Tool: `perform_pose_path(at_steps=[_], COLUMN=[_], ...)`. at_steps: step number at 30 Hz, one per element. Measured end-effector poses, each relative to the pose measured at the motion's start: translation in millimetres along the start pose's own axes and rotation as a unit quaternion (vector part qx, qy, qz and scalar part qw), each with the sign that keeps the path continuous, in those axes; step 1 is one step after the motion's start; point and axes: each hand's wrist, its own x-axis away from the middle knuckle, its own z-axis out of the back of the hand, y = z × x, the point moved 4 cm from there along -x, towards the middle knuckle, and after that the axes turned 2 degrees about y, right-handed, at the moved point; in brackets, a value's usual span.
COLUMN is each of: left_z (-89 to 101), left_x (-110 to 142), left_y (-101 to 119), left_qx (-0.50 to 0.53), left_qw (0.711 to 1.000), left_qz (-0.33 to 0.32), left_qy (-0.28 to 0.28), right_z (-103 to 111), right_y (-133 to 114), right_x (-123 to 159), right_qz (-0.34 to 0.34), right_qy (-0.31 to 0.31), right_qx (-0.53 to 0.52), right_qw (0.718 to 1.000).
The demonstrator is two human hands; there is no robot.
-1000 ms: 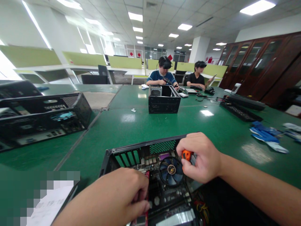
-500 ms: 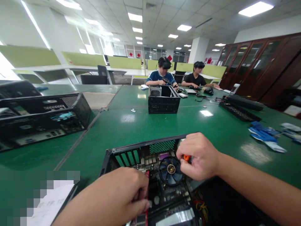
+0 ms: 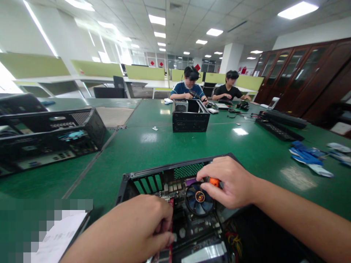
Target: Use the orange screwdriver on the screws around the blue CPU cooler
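Note:
An open computer case [image 3: 153, 170] lies in front of me, with a motherboard and a black cooling fan [image 3: 199, 197] inside. My left hand [image 3: 153, 219] is closed in a pinch on the top edge of a red expansion card [image 3: 171, 215], which stands in the board left of the fan. My right hand [image 3: 227, 180] is over the fan's upper right side. Its thumb and index finger are apart, while an orange handle [image 3: 214, 182] sits in the crook of the hand. The handle's lower end and the curled fingers are hidden.
Red and yellow wires [image 3: 234, 241] lie in the case. Another case [image 3: 190, 120] stands mid-table, and a larger one [image 3: 93, 135] is at left. Blue and white gloves [image 3: 309, 159] lie right. Paper [image 3: 60, 237] is near my left arm. Two people [image 3: 192, 86] sit opposite.
My right thumb and index finger have spread from a closed grip around the orange handle, and the fingertips have shifted left over the fan. My left hand stays on the red card.

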Motion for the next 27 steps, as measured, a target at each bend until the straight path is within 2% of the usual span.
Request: perform_pose_path(at_steps=[4, 8, 12, 16, 21, 27], left_z=[0.1, 0.4, -1.4, -2.1, 0.1, -0.8], left_x=[1, 1, 1, 0, 0, 1], left_y=[1, 2, 0, -1, 1, -1], left_qx=[0.009, 0.016, 0.021, 0.022, 0.011, 0.021], left_qw=[1.0, 1.0, 0.999, 0.999, 1.0, 0.999], left_qz=[-0.007, -0.02, -0.025, -0.029, -0.012, -0.027], left_qy=[0.009, 0.014, 0.024, 0.031, 0.013, 0.029], right_z=[4, 3, -1, -3, -5, -5], right_y=[-5, -2, 3, 3, 5, 6], right_x=[0, 0, 0, 0, 3, 2], right_qz=[0.015, -0.003, -0.044, -0.055, -0.068, -0.079], right_qy=[0.001, -0.01, -0.056, -0.096, -0.097, -0.104], right_qx=[-0.017, -0.039, -0.053, -0.066, -0.075, -0.079], right_qw=[1.0, 0.999, 0.996, 0.992, 0.99, 0.988])
